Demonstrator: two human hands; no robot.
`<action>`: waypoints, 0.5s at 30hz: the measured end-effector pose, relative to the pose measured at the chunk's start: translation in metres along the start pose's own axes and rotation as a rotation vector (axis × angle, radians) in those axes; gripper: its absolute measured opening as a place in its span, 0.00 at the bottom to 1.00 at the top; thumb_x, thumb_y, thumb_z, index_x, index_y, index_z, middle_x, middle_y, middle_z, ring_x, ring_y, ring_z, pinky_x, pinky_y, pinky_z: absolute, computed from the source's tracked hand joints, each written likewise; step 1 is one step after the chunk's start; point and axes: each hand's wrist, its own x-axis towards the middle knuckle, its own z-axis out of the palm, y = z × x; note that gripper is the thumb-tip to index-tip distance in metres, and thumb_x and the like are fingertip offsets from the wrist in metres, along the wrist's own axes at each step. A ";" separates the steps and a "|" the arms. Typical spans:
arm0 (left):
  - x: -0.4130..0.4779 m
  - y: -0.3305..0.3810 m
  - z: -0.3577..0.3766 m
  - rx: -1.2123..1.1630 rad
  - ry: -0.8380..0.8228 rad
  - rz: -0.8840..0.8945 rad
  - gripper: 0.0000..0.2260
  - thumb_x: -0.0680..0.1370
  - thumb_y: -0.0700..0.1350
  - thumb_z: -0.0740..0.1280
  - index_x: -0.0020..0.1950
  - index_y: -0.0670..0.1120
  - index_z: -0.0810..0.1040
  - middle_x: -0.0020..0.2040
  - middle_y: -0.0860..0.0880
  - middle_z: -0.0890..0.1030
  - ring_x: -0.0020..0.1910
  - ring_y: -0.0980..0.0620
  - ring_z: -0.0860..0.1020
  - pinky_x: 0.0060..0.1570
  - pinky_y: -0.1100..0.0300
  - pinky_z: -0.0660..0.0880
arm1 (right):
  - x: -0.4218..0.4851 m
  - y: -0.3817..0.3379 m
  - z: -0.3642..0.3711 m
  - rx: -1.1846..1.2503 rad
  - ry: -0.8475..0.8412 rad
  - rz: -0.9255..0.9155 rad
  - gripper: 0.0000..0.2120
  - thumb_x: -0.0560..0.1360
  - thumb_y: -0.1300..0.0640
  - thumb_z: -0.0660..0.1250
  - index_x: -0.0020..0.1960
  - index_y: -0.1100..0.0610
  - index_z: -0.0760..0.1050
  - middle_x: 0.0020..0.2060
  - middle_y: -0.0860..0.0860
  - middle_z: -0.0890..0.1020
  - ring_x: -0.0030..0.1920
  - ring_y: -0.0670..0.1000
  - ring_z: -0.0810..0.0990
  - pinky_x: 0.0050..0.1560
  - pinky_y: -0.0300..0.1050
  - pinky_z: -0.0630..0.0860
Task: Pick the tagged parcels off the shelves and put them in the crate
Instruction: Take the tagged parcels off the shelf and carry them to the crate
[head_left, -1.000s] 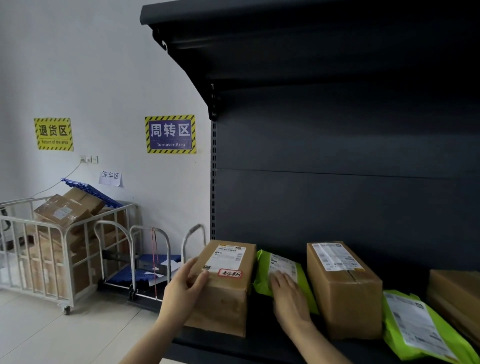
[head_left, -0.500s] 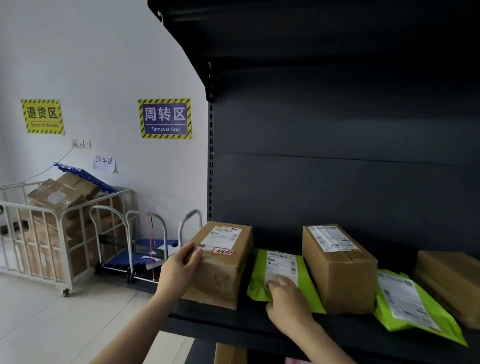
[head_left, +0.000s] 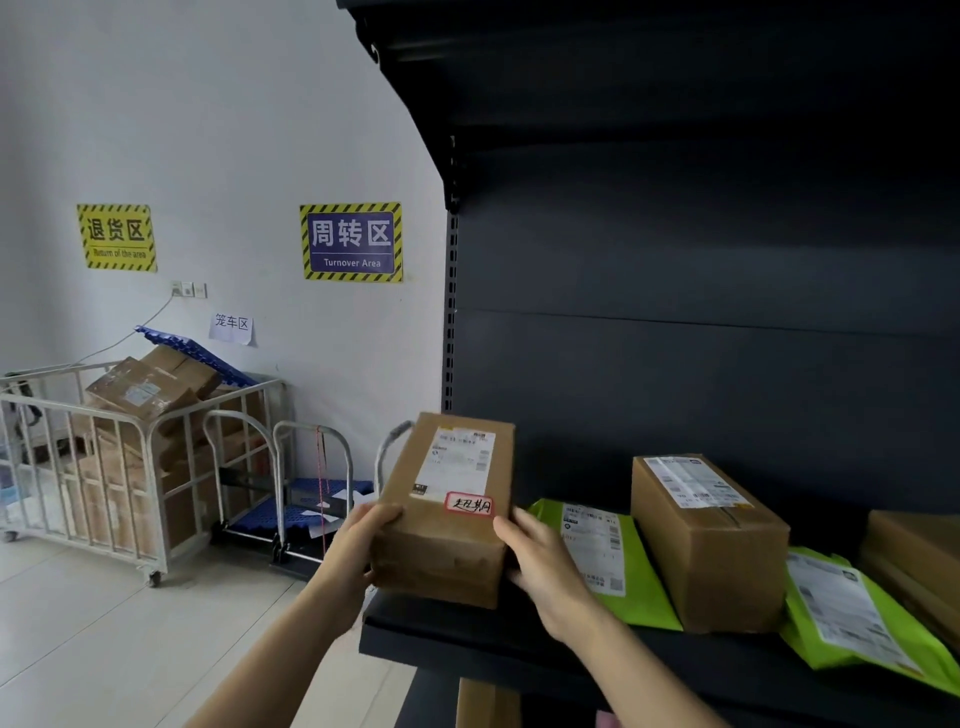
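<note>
Low in the middle of the frame, the left hand (head_left: 363, 545) is clamped on the left side of a brown cardboard parcel (head_left: 447, 514), thumb over its top edge and fingers wrapped onto the side. The right hand (head_left: 540, 566) presses the parcel's right side with fingers spread and palm flat; the box is gripped between both. It sits at the left end of the dark metal shelf (head_left: 467, 634), its near end close to the shelf's front lip. On its top are a white shipping label and a red-bordered tag (head_left: 469, 503) with handwritten characters.

Just right of it lies a flat, glossy green mailer (head_left: 608, 561), partly behind the right hand. Further right stands a second cardboard box (head_left: 711, 540) sealed with tape, then another green mailer (head_left: 857, 618) at the lower right and a third box (head_left: 919, 556) cut by the frame edge.

Left of the shelf end the pale tiled floor (head_left: 104, 634) is open. At middle left stands a metal cage cart (head_left: 109, 467) piled with cartons, with folded platform trolleys (head_left: 291, 499) beside it against the white wall.
</note>
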 end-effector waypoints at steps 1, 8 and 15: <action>-0.004 0.002 -0.004 -0.051 -0.018 0.028 0.07 0.76 0.50 0.63 0.53 0.51 0.73 0.57 0.42 0.74 0.53 0.42 0.73 0.49 0.48 0.72 | -0.004 -0.002 0.002 0.019 0.001 -0.026 0.14 0.78 0.53 0.61 0.63 0.50 0.74 0.58 0.46 0.80 0.58 0.44 0.77 0.62 0.43 0.72; -0.016 0.020 -0.007 -0.108 -0.268 0.094 0.29 0.65 0.53 0.69 0.65 0.56 0.67 0.60 0.47 0.74 0.54 0.46 0.75 0.38 0.54 0.77 | -0.025 -0.020 -0.010 -0.089 -0.036 -0.209 0.15 0.78 0.54 0.61 0.58 0.34 0.69 0.51 0.30 0.79 0.54 0.30 0.76 0.49 0.27 0.73; -0.007 0.013 0.032 -0.145 -0.355 0.240 0.22 0.66 0.50 0.68 0.60 0.57 0.75 0.54 0.50 0.83 0.50 0.49 0.80 0.44 0.54 0.75 | -0.050 -0.037 -0.042 -0.267 0.083 -0.246 0.24 0.78 0.51 0.60 0.73 0.49 0.61 0.65 0.41 0.73 0.64 0.39 0.71 0.64 0.35 0.69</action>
